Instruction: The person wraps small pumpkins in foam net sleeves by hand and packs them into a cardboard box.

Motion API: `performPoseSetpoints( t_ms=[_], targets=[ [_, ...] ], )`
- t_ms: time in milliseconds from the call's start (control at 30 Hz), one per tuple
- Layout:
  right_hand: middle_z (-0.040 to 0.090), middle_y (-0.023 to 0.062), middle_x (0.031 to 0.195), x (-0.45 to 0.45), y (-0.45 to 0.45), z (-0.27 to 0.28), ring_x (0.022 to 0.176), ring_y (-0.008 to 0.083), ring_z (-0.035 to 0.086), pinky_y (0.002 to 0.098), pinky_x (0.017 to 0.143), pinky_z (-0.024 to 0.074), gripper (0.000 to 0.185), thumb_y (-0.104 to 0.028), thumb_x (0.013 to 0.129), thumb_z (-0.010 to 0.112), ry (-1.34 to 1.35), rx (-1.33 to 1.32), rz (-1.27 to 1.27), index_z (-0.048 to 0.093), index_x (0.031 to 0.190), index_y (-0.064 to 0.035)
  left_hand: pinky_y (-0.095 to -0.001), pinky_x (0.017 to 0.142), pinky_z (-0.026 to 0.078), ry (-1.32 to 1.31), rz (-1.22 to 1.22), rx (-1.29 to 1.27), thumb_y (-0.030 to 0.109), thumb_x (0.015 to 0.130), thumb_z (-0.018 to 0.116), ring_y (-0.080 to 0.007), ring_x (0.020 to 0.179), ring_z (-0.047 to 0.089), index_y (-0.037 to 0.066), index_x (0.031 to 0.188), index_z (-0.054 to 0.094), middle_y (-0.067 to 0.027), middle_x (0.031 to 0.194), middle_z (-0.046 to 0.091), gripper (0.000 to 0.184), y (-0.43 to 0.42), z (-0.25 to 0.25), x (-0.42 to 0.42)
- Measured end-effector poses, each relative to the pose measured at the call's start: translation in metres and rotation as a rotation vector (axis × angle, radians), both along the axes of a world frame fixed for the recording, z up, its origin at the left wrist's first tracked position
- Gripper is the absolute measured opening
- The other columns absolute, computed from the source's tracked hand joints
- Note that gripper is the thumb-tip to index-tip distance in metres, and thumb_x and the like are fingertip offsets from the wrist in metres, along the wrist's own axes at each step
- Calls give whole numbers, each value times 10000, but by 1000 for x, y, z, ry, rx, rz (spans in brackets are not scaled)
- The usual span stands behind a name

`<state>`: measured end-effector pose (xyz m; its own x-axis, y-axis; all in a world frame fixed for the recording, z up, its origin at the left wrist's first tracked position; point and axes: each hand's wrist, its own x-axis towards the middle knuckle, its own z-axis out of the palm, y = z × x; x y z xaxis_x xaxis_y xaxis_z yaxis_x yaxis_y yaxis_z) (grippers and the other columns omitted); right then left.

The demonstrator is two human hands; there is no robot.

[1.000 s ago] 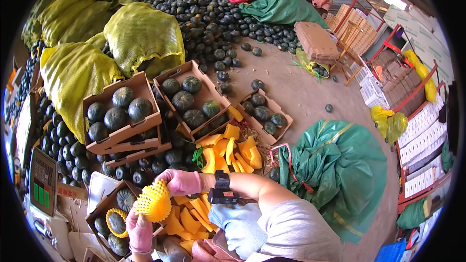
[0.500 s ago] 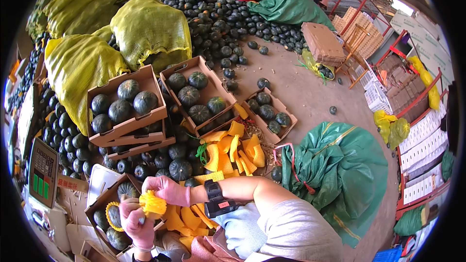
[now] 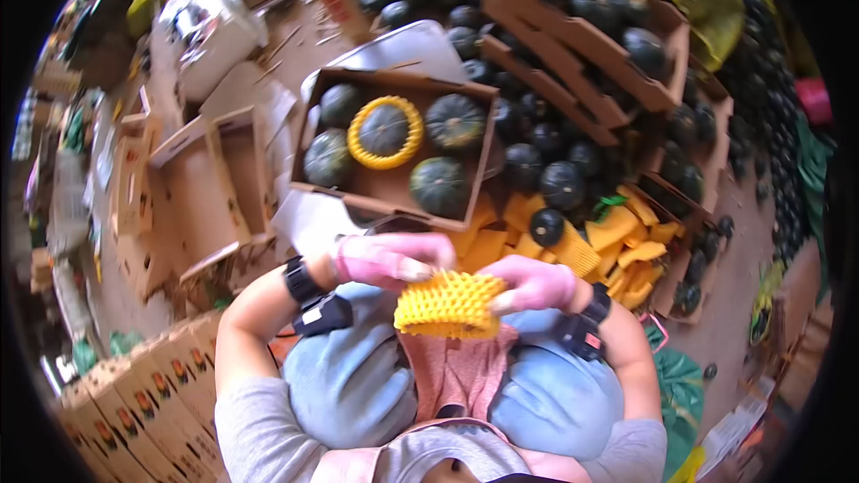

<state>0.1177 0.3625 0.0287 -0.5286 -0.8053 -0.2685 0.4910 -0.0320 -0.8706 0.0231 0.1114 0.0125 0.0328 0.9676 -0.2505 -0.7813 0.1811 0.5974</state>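
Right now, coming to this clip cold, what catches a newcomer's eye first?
Probably the bright yellow knobbly foam sleeve, just below centre, held between the pink-gloved left hand and right hand. Next, the open brown cardboard box beyond them, where a yellow foam ring circles one of five dark green pumpkins.

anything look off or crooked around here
Two things. At upper right, the stacked boxes sit askew, their edges out of line. In the box of five pumpkins, only one wears a foam ring; the other four are bare, so it looks mismatched.
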Motion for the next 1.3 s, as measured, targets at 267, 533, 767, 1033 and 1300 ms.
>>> performPoseSetpoints(
  t_ms=[267,533,767,1033,1300],
  targets=[
    [634,113,898,-37,-30,-11,773,268,615,365,707,503,308,-227,927,546,129,528,-668,547,1173,-41,-234,683,451,633,504,-393,237,914,597,-71,776,509,19,1000,593,30,830,573,234,9,-25,-27],
    [628,164,887,-115,-33,-6,676,277,633,373,569,518,283,-274,940,458,178,959,-117,537,1087,-45,-320,666,482,1182,555,-631,208,890,591,-206,724,587,24,1009,562,-153,784,584,220,20,-52,-38],
    [621,2,862,-133,-23,-19,629,68,583,216,421,462,312,-250,942,483,-208,705,-63,511,1195,-69,-320,782,477,695,321,-707,293,940,519,-198,847,585,67,1081,535,-105,878,599,267,32,-32,-58],
    [598,98,851,-148,-68,-1,675,202,607,298,561,492,218,-203,944,475,164,583,-463,515,1109,-65,-246,740,455,1129,764,-547,150,942,543,-79,825,493,57,1095,511,-30,885,551,182,-19,-16,-89],
    [622,180,858,-183,-77,-68,788,326,614,350,699,480,176,-221,920,554,666,575,-993,572,974,-54,-208,722,431,1103,1016,-367,118,928,572,-66,798,487,29,1024,530,2,840,538,138,-14,-61,-117]
  ],
)
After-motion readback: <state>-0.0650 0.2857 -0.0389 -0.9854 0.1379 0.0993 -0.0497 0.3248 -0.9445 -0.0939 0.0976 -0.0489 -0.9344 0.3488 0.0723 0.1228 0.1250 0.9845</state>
